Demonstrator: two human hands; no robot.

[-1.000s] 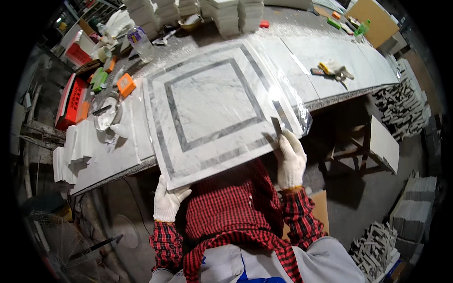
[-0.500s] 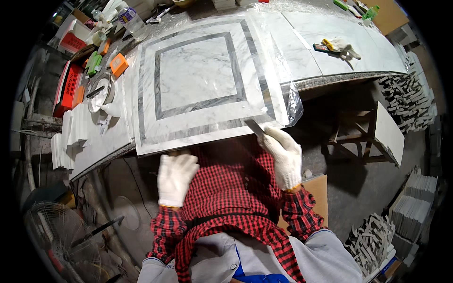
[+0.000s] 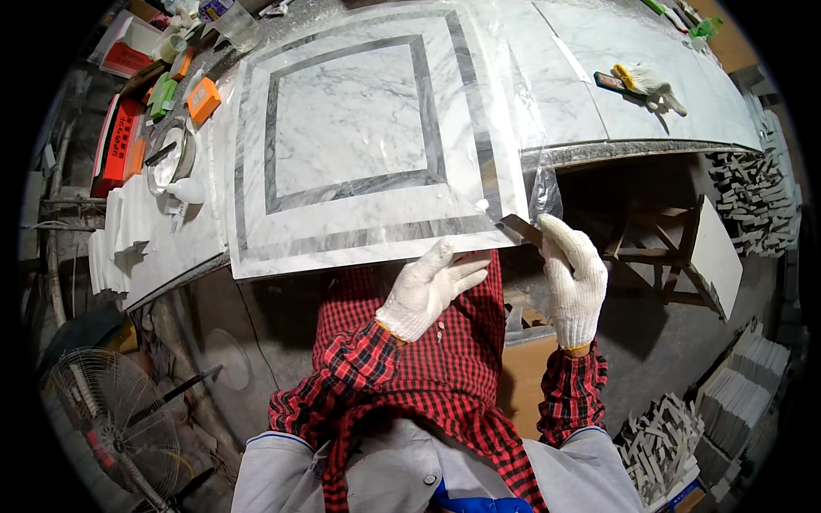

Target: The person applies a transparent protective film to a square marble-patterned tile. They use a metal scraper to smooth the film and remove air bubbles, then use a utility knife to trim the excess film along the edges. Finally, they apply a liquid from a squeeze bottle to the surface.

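Observation:
A white marble-look panel (image 3: 351, 120) with two grey inlaid bands lies on the workbench in front of me. My right hand (image 3: 571, 278), in a white knit glove, grips a thin flat scraper blade (image 3: 520, 229) whose tip is at the panel's near right corner. The blade's other end is hidden in the glove. My left hand (image 3: 432, 291), gloved too, is at the panel's near edge with its fingers apart and nothing seen in it. Clear plastic film (image 3: 546, 192) hangs off the panel's right side. A small white blob (image 3: 481, 205) sits near that corner.
Left on the bench are a bowl of white paste (image 3: 175, 162), an orange box (image 3: 203, 100) and stacked white strips (image 3: 115, 231). Spare gloves (image 3: 654, 88) lie on slabs at right. A stool (image 3: 714, 256) stands under the bench's right side; a fan (image 3: 120, 427) stands lower left.
My left hand has moved right along the panel's near edge, turning its fingers rightward. My right hand has carried the scraper blade right to the corner. The view has shifted slightly.

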